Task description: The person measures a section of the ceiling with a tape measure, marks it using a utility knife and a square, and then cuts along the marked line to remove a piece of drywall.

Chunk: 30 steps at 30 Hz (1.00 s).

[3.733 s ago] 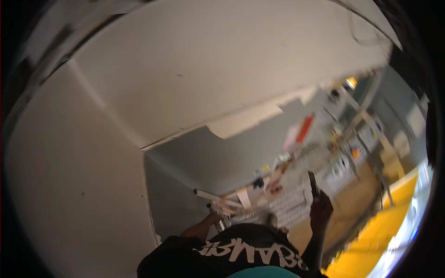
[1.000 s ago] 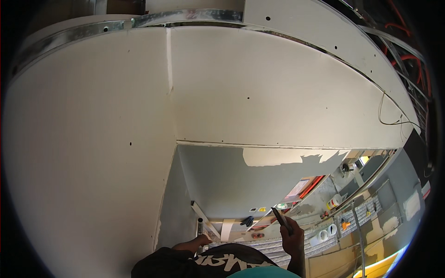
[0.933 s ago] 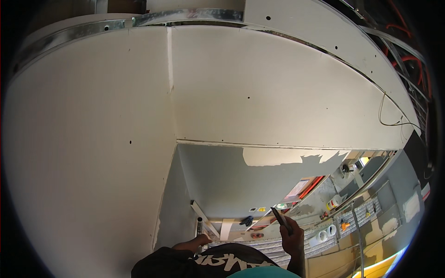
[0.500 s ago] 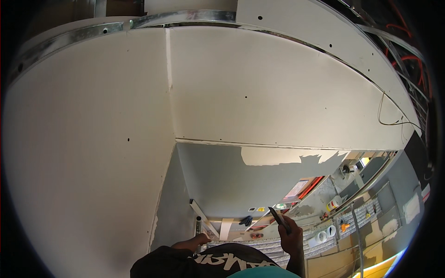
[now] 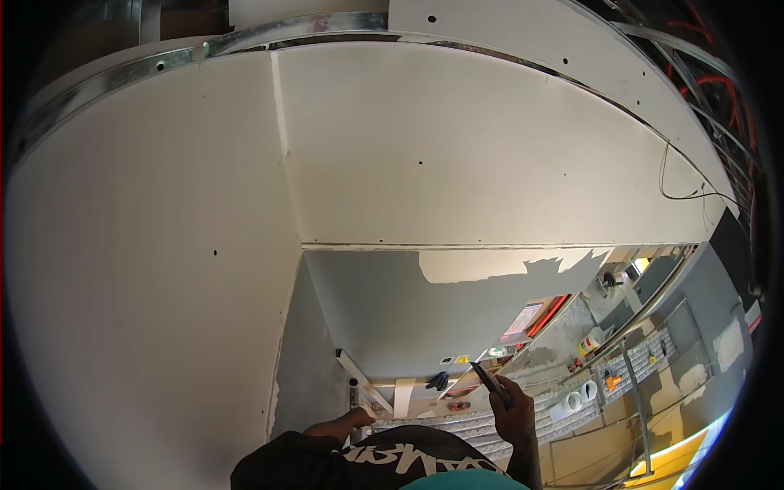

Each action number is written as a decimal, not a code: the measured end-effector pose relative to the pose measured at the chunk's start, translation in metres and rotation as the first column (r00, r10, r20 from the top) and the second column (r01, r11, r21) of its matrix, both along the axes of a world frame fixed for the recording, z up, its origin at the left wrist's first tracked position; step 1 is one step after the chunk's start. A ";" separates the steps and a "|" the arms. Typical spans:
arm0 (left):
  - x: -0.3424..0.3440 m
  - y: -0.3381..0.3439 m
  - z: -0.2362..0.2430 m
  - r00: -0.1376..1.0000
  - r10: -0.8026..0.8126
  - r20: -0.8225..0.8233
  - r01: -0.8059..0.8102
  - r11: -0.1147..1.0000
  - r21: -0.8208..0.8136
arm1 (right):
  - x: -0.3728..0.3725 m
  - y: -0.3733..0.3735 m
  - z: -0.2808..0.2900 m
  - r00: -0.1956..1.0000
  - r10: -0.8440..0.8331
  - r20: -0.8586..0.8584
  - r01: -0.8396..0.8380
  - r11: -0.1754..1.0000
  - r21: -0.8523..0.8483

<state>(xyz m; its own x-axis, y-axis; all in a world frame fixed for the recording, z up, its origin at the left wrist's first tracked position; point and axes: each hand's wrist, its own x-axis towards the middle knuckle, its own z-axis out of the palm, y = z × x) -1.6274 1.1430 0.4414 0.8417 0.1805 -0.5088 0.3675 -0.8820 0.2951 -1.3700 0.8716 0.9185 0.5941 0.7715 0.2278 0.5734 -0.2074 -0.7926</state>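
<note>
My right hand (image 5: pixel 513 412), raised at the lower right of centre, is closed round a dark narrow hand tool (image 5: pixel 487 382). The tool shows nearly edge-on, its tip slanting up and left, so its exact kind is unclear. Low and left of centre, my left hand (image 5: pixel 353 420) has its fingers curled in beside an upright metal post (image 5: pixel 354 394) with a dark round end; what they grip is hidden. Both hands are apart from the pale board wall (image 5: pixel 490 139) and the grey painted wall (image 5: pixel 384 302), which carries an uneven cream patch (image 5: pixel 474 266).
Far below lie a slatted metal platform (image 5: pixel 482 420), a white bucket (image 5: pixel 592 339), white rolls (image 5: pixel 580 396), an orange tool (image 5: pixel 611 381) and dark gloves (image 5: pixel 438 381). A metal rail (image 5: pixel 637 408) stands at right. Loose wire (image 5: pixel 694 196) hangs off the upper board.
The view has shifted slightly, so the upper boards and metal edge sit further left and higher. Both hands keep nearly the same pose, and the tool stays in my right hand.
</note>
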 end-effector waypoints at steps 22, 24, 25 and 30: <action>0.004 -0.026 0.003 0.877 0.478 -0.046 -0.463 0.818 -0.342 | 0.009 -0.026 -0.028 0.999 -0.018 0.033 0.018 1.000 -0.007; 0.007 -0.029 0.004 0.888 0.447 -0.110 -0.450 0.790 -0.417 | 0.015 -0.031 -0.032 0.999 -0.020 -0.029 0.021 0.999 0.040; 0.008 -0.029 0.003 0.883 0.449 -0.139 -0.463 0.781 -0.420 | 0.018 -0.036 -0.036 0.996 -0.030 -0.080 0.032 0.999 0.027; 0.040 -0.024 0.002 0.897 0.378 -0.231 -0.441 0.811 -0.384 | 0.049 -0.065 -0.060 0.985 -0.125 -0.122 0.124 0.992 -0.018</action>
